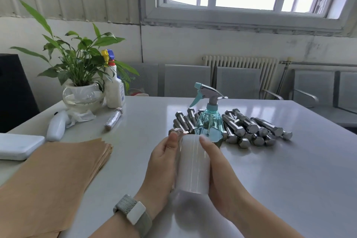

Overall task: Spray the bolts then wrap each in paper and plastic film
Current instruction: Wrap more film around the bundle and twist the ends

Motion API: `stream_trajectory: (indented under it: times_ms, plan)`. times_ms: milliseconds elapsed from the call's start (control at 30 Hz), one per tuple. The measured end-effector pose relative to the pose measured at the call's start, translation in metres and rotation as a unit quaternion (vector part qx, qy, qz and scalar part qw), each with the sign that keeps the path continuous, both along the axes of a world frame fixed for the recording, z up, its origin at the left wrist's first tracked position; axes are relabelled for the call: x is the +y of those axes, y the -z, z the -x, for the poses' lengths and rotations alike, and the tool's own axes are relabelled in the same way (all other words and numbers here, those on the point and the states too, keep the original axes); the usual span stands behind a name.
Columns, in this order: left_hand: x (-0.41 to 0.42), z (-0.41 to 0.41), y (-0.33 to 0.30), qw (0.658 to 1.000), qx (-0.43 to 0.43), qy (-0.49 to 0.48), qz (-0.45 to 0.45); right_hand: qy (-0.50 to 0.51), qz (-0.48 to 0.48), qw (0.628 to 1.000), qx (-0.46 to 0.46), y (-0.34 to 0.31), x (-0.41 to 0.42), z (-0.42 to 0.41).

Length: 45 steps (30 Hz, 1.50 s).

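Hands: left grip, right grip clasp film roll; no legible labels.

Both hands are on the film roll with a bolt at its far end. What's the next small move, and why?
Probably roll the film roll on around the bolt under the left hand's thumb. Film already covers its head, the right hand steadies the roll, and many bare bolts wait behind the spray bottle.
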<state>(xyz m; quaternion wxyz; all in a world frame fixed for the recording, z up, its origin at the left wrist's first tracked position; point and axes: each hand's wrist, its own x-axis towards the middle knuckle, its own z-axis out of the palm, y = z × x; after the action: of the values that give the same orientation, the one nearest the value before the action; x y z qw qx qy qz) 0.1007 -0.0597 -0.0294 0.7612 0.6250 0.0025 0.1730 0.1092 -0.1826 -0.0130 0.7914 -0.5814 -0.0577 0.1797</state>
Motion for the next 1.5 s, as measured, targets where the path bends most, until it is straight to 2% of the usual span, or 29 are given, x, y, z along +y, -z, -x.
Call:
stream_trajectory:
  times_ms: [167,300,367,467,567,733,833,900,1000,1200,1367,1500]
  plan:
    - [0.001,-0.003,0.004,0.999,0.010,-0.023,0.022,0.060,0.035,0.996,-0.052,0.005,0.003,-0.002]
    - [0.001,-0.003,0.004,0.998,0.011,-0.033,-0.044,0.083,0.070,0.992,-0.067,0.008,0.006,-0.002]
    - [0.000,-0.002,0.002,0.998,0.008,-0.041,-0.049,0.074,0.073,0.992,-0.073,0.008,0.005,-0.003]
    - [0.001,-0.003,-0.001,0.999,0.002,-0.037,0.010,0.060,0.059,0.993,-0.088,0.006,0.003,-0.003]
    - [0.002,-0.003,-0.001,0.999,0.001,-0.022,0.030,0.060,0.051,0.990,-0.118,0.005,0.004,-0.002]
    - [-0.003,0.004,-0.001,0.994,0.024,0.028,0.105,0.088,0.060,0.981,-0.163,0.009,0.007,0.001]
    - [-0.004,0.008,-0.005,0.981,0.065,0.088,0.161,0.106,0.073,0.980,-0.149,0.012,0.009,0.000]
    - [-0.003,0.007,-0.005,0.977,0.057,0.091,0.187,0.122,0.090,0.980,-0.132,0.014,0.009,-0.002]
    - [-0.005,0.004,-0.003,0.983,0.043,0.075,0.161,0.137,0.109,0.978,-0.114,0.013,0.008,-0.005]
    - [-0.003,-0.001,0.000,0.995,0.006,0.043,0.089,0.027,0.062,0.997,-0.020,0.004,-0.005,-0.007]
    - [0.002,-0.002,0.006,0.997,-0.038,-0.007,-0.061,0.036,0.066,0.995,-0.062,0.005,-0.003,-0.004]
    - [0.003,-0.003,0.003,0.997,-0.037,-0.044,-0.055,0.068,0.086,0.990,-0.083,0.004,0.002,-0.003]
